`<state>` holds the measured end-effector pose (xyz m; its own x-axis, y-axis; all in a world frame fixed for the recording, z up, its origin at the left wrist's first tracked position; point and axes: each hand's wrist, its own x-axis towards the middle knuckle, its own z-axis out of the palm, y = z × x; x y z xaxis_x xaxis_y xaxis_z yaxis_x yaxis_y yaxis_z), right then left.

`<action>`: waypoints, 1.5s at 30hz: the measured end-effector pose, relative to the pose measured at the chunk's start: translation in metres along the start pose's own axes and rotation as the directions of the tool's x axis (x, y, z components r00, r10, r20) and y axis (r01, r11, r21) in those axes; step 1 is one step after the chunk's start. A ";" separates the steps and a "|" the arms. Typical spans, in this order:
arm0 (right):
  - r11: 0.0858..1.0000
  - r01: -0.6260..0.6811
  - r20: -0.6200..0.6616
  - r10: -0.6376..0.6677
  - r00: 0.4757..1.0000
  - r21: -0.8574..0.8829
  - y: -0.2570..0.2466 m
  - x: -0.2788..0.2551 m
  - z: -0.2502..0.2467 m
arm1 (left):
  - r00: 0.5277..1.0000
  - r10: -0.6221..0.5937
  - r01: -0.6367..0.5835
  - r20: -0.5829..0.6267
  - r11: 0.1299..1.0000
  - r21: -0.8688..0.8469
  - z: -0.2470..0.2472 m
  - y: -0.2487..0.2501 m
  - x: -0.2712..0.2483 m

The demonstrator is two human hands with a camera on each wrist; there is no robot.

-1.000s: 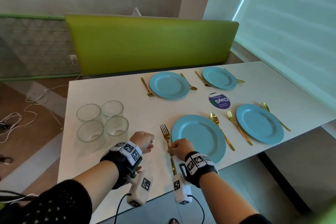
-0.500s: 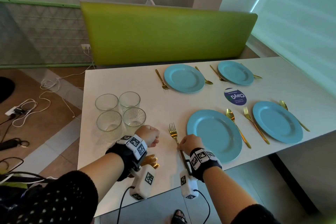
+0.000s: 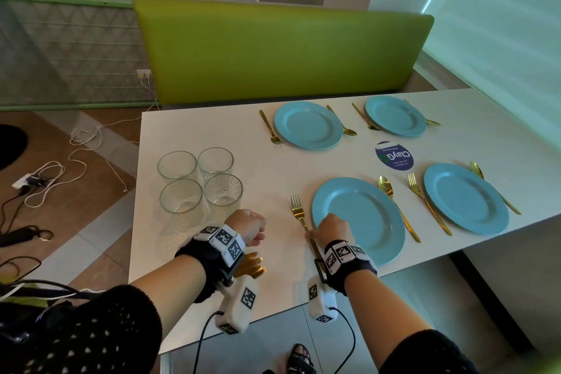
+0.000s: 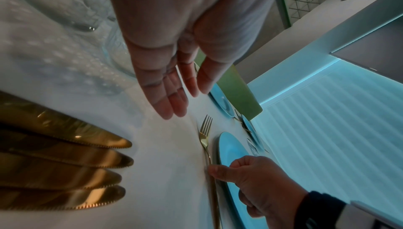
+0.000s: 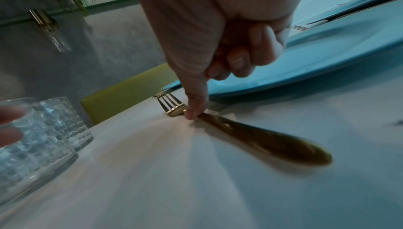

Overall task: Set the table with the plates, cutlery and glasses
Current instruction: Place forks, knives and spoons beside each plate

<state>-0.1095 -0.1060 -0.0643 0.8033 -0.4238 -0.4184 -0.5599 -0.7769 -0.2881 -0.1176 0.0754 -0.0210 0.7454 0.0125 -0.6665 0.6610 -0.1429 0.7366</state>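
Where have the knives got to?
In the head view the knives lie at the near edge of the table, mostly hidden under the left hand's wrist; the left wrist view shows four side by side.

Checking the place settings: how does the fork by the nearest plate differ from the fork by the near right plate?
The nearest fork is touched by the right hand; the right fork lies untouched. The nearest fork lies straighter; the right fork angles rightward. Both are gold, tines pointing away, left of blue plates.
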 end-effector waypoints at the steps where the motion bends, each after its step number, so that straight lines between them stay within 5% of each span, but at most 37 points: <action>1: 1.000 -0.002 -0.002 0.002 1.000 0.004 0.001 0.000 -0.001 | 1.000 -0.002 0.002 -0.002 1.000 -0.001 0.000 -0.001 0.000; 13: 1.000 -0.011 -0.001 0.011 1.000 0.029 0.004 0.001 -0.003 | 0.999 0.007 -0.005 -0.046 0.999 0.034 -0.007 -0.016 -0.001; 18: 0.996 0.020 -0.021 -0.018 1.000 0.092 0.005 -0.004 -0.004 | 0.995 0.066 -0.040 -0.079 0.955 0.295 -0.020 -0.026 -0.002; 22: 0.984 0.074 -0.010 -0.074 0.997 0.163 0.004 -0.016 -0.010 | 0.990 0.109 -0.017 -0.090 0.724 0.690 -0.039 -0.040 -0.008; 26: 0.973 0.151 0.026 -0.158 0.987 0.175 0.001 -0.036 -0.009 | 0.994 0.084 0.013 -0.065 0.515 0.857 -0.064 -0.067 -0.014; 30: 0.970 0.212 0.059 -0.220 0.974 0.120 0.001 -0.055 0.004 | 0.986 0.138 -0.130 0.091 0.303 0.944 -0.090 -0.092 -0.020; 34: 0.963 0.259 0.094 -0.265 0.960 0.073 -0.003 -0.072 0.017 | 0.963 0.216 -0.214 0.161 0.253 0.943 -0.102 -0.101 -0.023; 45: 0.963 0.266 0.105 -0.268 0.958 0.039 -0.002 -0.086 0.028 | 0.963 0.180 -0.191 0.199 -0.061 0.980 -0.095 -0.094 -0.012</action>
<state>-0.1830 -0.0546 -0.0522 0.8981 -0.1482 -0.4141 -0.3338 -0.8427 -0.4223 -0.1808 0.1825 -0.0712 0.8198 -0.2106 -0.5325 -0.2671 -0.9632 -0.0301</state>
